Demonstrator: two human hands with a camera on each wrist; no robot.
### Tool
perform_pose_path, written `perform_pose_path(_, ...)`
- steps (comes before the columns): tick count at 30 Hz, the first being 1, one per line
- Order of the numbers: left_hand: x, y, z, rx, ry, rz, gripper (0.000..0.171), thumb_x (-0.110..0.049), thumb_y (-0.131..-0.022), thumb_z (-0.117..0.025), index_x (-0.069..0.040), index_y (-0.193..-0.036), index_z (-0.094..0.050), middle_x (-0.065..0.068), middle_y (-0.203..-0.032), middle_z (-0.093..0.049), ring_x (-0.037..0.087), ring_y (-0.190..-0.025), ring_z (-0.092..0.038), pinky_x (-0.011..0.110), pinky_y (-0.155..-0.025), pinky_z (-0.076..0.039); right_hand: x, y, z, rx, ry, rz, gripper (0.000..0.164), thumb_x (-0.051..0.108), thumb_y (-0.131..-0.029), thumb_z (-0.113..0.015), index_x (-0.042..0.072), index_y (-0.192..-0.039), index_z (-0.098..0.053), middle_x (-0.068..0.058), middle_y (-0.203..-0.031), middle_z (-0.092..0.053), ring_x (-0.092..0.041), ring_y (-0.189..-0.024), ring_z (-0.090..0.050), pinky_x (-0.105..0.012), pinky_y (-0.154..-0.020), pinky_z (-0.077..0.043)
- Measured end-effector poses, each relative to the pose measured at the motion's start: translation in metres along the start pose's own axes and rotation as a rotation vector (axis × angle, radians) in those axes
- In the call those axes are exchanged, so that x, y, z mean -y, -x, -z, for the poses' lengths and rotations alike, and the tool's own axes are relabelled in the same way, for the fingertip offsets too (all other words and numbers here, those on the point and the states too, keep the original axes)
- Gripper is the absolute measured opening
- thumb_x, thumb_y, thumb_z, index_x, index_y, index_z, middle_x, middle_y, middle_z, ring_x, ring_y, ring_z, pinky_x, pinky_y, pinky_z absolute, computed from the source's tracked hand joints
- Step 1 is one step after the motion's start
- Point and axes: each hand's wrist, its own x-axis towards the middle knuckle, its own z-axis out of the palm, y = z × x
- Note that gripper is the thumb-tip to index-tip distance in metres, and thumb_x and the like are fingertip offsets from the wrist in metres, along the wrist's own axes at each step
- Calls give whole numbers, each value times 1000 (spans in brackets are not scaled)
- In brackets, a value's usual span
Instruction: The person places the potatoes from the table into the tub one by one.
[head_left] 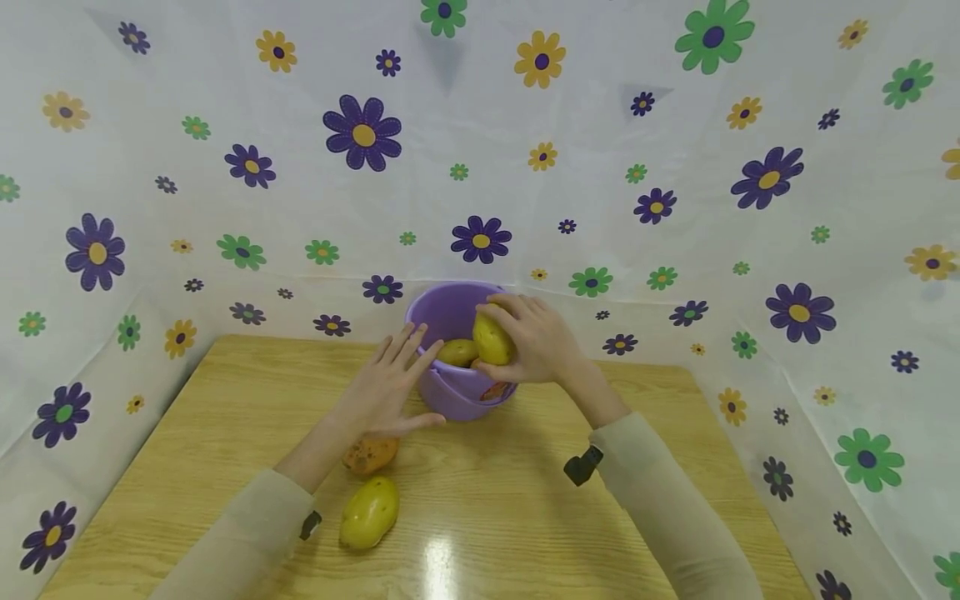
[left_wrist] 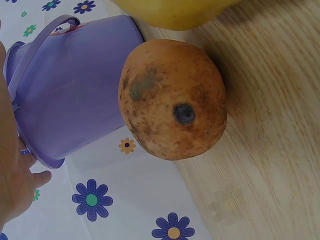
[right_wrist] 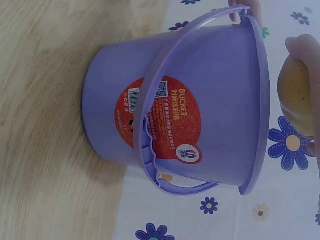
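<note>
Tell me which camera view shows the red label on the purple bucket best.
The right wrist view: the red label on the purple bucket faces the camera, its word BUCKET readable, though the handle crosses it. The head view shows only a small part; the left wrist view, a red sliver.

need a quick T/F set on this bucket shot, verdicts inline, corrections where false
1. The right hand holds a yellow item. True.
2. The bucket is empty. False: another yellow item lies inside.
3. The bucket bears a red label. True.
4. The left hand grips the brown item. False: it holds nothing; the brown item lies on the table.
5. The bucket is green. False: purple.
</note>
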Motion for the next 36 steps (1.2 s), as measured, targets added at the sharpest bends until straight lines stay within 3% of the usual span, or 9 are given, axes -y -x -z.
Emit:
perform_pose_path(3,0,0,0,2,-1,-2,118,-97,-87,-20,-12,-169,-22,25,-175,-20,45,-164,-17,64,-133,-23,-2,-4,0,24,7,0,85,64,-74,-79,9,-138,-63,-17,-134,-68,-35,-115,-71,-48,-98,-62)
perform_pose_path(6,0,0,-1,6,-3,-2,122,-99,-84,-9,-13,-170,-21,24,-176,-18,45,-165,-16,63,-133,-21,-4,-7,1,52,13,-4,85,64,-75,-79,9,-139,-63,-17,-134,-68,-35,-115,-70,-49,-99,-62)
perform_pose_path(11,0,-1,-2,2,-15,-2,124,-99,-82,-4,-12,-169,-22,25,-175,-20,45,-164,-16,63,-133,-22,-9,-13,3,109,19,-15,87,64,-76,-79,9,-141,-62,-18,-135,-67,-35,-112,-70,-46,-92,-64)
perform_pose_path(19,1,-2,0,-20,-11,-18,122,-98,-84,-9,-12,-169,-23,26,-174,-21,47,-164,-17,64,-132,-23,-19,-22,0,164,61,9,87,66,-77,-80,10,-141,-61,-17,-135,-65,-33,-107,-69,-43,-87,-63)
perform_pose_path(27,3,0,-1,-12,-8,-16,120,-98,-86,-15,-12,-169,-23,26,-174,-21,47,-164,-17,65,-132,-23,-26,-32,-4,277,105,1,84,64,-81,-81,12,-143,-60,-16,-137,-65,-34,-111,-68,-47,-96,-61)
perform_pose_path(36,2,1,-2,-6,-12,-10,121,-98,-85,-11,-12,-169,-23,25,-175,-20,46,-164,-17,65,-132,-22,-34,-34,-12,392,119,-44,87,68,-83,-77,13,-147,-56,-15,-141,-62,-35,-121,-66,-52,-105,-58)
